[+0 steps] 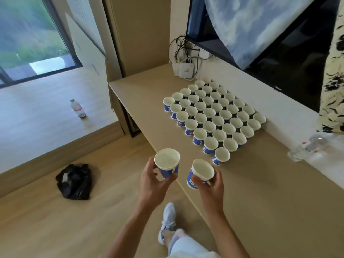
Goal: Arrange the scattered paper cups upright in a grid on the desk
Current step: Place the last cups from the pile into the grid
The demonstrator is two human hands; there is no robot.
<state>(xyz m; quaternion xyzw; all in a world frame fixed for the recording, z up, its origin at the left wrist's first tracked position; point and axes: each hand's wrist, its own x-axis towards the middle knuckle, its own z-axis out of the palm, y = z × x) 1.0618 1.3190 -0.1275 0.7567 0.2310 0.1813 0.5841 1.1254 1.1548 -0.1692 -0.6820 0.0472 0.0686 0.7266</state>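
Grid (214,116): upright cups stand touching on your desk (145,97).
Left grip (151,180): curled round one cup (166,161), at the desk edge.
Right grip (211,185): holds second cup (202,171), tilted, above the desk.

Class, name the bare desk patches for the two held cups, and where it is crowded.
Bare desk lies on the near side of the cup grid, beside the right hand; a strip runs between grid and the desk's front edge. The grid is packed.
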